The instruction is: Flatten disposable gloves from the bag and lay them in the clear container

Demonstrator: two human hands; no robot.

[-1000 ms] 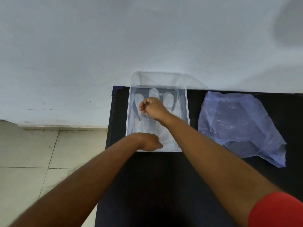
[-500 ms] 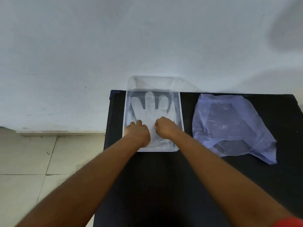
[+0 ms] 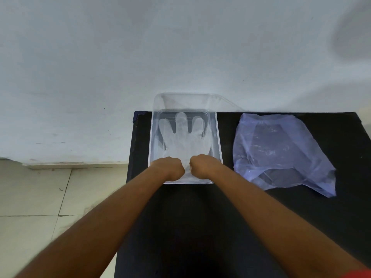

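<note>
At container near edge, both fists curled shut on glove cuff.

No text, label, brand, number or sign is showing legibly anywhere in the head view.
</note>
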